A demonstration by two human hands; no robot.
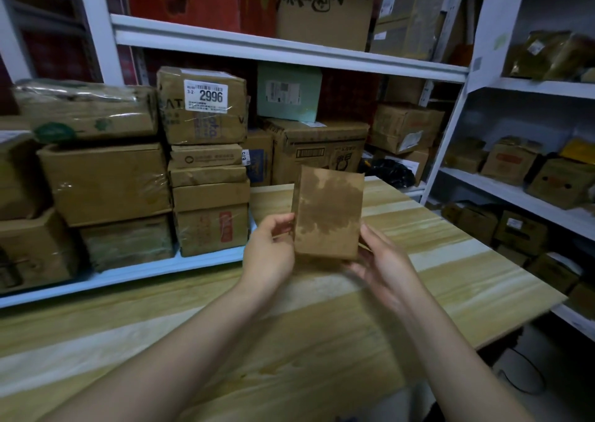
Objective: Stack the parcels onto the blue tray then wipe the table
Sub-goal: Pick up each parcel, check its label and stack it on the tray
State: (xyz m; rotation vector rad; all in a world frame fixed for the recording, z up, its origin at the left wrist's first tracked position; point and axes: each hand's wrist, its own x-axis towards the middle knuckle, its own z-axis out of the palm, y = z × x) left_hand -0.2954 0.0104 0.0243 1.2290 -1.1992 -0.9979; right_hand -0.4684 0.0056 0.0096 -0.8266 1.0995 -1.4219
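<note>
**boxrat:** Two runs of white shelving (283,51) filled most of the shot, one straight ahead and one down the right side. Both were crammed with brown cartons (106,183). In front of them ran a pale wood-grain worktop (289,341), streaky light and dark, with its far end up near the back shelf.

**tape_gun:** what about that big one with the number on it?

**boxrat:** Yeah, a taped-up box (203,125) sat on top of a stack at the left, with a white label (206,97) that read 2996. Just to its right stood a pale green box (288,91). Lower down on the right, a black bag (386,172) was slumped behind the worktop's far corner.

**tape_gun:** and the actual parcel?

**boxrat:** The parcel (328,212) was up in the air over the far half of the worktop, held between both hands and clear of the surface. It was flat brown cardboard, stood on end, with a big dark blotchy stain across the side facing the camera. The left hand (269,257) had its grip pinched on the left edge, thumb in front and fingers tucked behind. The right hand (383,267) had its grip on the lower right corner, thumb lying along the edge. Its other fingers were behind the card, so I couldn't really see them.
</note>
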